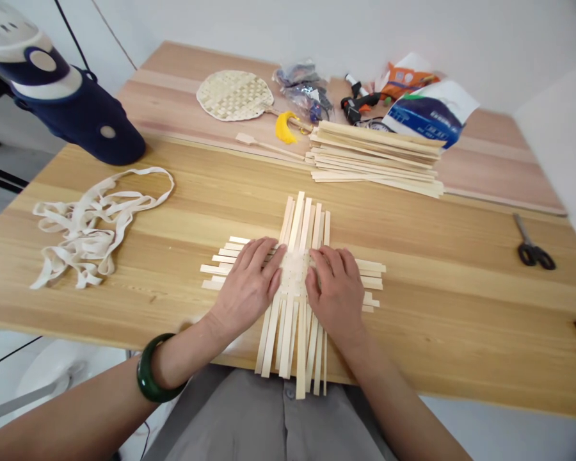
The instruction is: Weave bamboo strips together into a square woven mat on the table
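A woven lattice of thin pale wooden strips (295, 272) lies flat near the table's front edge, its loose ends sticking out on all sides. Several long ends reach past the front edge above my lap. My left hand (249, 275) rests on the left half of the weave, fingers stretched and pointing away from me, thumb near the middle. On the right half lies my right hand (336, 288), its fingers slightly bent and touching the strips from above. Neither hand is wrapped round anything. Under both palms, part of the weave is hidden.
A stack of pale strips (374, 157) lies behind the weave. White cloth tape (89, 224) is heaped at left, near a dark blue bottle (81, 109). Scissors (532, 250) lie at right. Farther back are a woven fan (235, 96), yellow tassel (285, 128) and glue gun (358, 107).
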Motion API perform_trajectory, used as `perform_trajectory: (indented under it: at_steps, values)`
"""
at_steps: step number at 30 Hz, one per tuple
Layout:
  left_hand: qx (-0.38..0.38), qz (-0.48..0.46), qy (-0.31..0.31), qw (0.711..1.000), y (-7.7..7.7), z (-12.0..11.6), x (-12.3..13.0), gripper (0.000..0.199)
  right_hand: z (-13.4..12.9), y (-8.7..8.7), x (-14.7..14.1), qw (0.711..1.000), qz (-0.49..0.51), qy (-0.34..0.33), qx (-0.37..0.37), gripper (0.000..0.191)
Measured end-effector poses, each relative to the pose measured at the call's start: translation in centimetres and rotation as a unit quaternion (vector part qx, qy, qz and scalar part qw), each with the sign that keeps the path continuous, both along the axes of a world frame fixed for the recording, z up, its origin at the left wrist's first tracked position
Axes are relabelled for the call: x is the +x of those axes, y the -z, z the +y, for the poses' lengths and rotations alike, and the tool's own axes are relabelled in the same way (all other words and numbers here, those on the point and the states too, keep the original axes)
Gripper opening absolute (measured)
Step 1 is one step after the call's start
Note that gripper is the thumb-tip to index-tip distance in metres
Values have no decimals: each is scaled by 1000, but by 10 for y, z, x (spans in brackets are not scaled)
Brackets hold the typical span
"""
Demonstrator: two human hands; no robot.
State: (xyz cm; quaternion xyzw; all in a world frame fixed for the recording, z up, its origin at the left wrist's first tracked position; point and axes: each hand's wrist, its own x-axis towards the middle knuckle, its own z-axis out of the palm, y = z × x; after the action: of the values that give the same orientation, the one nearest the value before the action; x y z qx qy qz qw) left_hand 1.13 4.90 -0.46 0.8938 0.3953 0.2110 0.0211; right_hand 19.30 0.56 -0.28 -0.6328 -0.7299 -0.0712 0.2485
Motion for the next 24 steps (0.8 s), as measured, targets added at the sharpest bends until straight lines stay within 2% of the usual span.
perform_trajectory:
  at_steps: [6, 11, 15, 20, 24]
  values:
    - [-8, 0, 0, 1000, 0, -1, -1, 38, 1, 2, 0, 999, -34, 3, 2, 31]
    - [-12, -15, 1, 1000, -2, -2, -1, 37, -1, -2, 1, 1000, 0, 1, 11, 36]
    - [-6, -23, 32, 999, 0, -3, -2, 40, -2, -4, 1, 999, -11, -20, 39, 35]
    - [-19, -34, 47, 998, 5, -2, -3, 40, -3, -4, 1, 999, 4, -37, 29, 31]
    - [-21, -32, 48, 998, 4, -2, -3, 39, -3, -4, 2, 999, 18, -35, 23, 37]
